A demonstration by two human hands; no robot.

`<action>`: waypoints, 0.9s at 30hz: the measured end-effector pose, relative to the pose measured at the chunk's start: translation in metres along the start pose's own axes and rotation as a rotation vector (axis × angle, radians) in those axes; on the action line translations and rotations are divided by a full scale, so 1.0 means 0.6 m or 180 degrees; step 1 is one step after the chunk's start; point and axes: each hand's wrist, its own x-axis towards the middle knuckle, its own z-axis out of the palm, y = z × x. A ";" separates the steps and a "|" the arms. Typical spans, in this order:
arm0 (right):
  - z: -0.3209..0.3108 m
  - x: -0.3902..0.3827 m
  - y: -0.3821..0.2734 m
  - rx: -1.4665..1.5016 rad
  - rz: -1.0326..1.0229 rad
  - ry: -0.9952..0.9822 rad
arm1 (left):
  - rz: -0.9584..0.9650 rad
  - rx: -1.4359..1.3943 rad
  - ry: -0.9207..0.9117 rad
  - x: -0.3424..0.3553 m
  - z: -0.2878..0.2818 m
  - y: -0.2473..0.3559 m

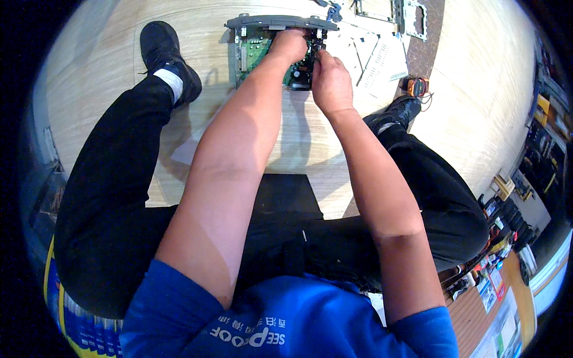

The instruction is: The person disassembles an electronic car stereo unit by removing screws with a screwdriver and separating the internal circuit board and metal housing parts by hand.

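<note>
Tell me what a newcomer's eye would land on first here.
First, the opened electronic unit at top centre, its green circuit board exposed, with the left grip inside it and the right grip at its right side. Next, the bright blue shirt along the bottom, then the small orange-and-black device near the right shoe.

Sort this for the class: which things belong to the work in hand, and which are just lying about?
Work in hand:
Left hand
Right hand
Green circuit board
Dark curved panel

Apparently lying about, untouched:
Metal frame, possibly a related part
Orange-and-black device
</note>
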 end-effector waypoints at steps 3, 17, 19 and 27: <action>-0.005 0.005 0.000 -0.0202 0.0045 -0.0129 | -0.0016 0.0057 -0.0116 0.000 0.001 0.005; -0.008 0.033 0.001 -0.0856 0.0078 -0.0496 | -0.0046 0.0078 -0.0091 -0.003 -0.002 0.004; -0.011 0.035 0.003 -0.0852 0.0054 -0.0523 | -0.0123 -0.0048 0.0076 -0.005 0.001 0.007; -0.009 0.043 0.000 -0.0930 0.0005 -0.0588 | -0.0045 -0.0125 0.0118 -0.008 -0.001 0.001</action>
